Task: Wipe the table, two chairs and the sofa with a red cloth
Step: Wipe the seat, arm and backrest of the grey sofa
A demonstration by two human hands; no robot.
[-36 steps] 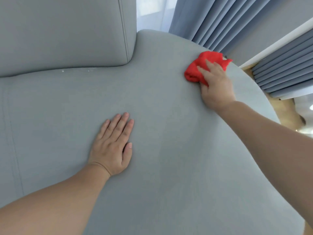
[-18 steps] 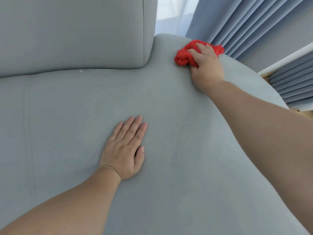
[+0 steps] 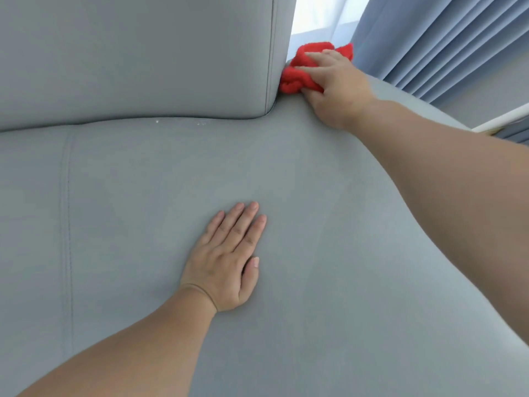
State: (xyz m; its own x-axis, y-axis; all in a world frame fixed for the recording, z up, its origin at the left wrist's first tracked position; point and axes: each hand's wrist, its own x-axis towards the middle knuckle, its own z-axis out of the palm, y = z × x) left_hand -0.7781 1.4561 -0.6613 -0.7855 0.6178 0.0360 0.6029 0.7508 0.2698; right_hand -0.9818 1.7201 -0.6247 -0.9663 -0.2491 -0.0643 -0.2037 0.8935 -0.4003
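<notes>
Right hand (image 3: 335, 90) first: it reaches out to the far end of the seat and holds a crumpled, fluffy red cloth (image 3: 297, 78), the fingers laid over the top of the bundle and the thumb tucked against its near edge, so the cloth is bunched up in the grip. The red cloth sits pressed onto the sofa right at the corner where the upright grey back cushion (image 3: 128, 53) ends, its left edge touching the cushion's side. Part of it pokes out past the fingertips towards the window.

The left hand (image 3: 226, 262) lies flat on the wide grey upholstered sofa seat (image 3: 329, 253), palm down, fingers straight and close together, thumb alongside, holding nothing. It rests near the middle of the seat, well apart from the cloth, with the forearm running back to the lower left.

A stitched seam (image 3: 65, 224) runs down the seat on the left side. A few small white specks (image 3: 157, 121) lie along the crease where the back cushion meets the seat. Behind the sofa hang pleated blue-grey curtains (image 3: 443, 38), and between them and the cushion bright daylight comes through a sheer white curtain (image 3: 317, 18). A pale strip (image 3: 503, 118) crosses the far right edge; what it belongs to I cannot tell.
</notes>
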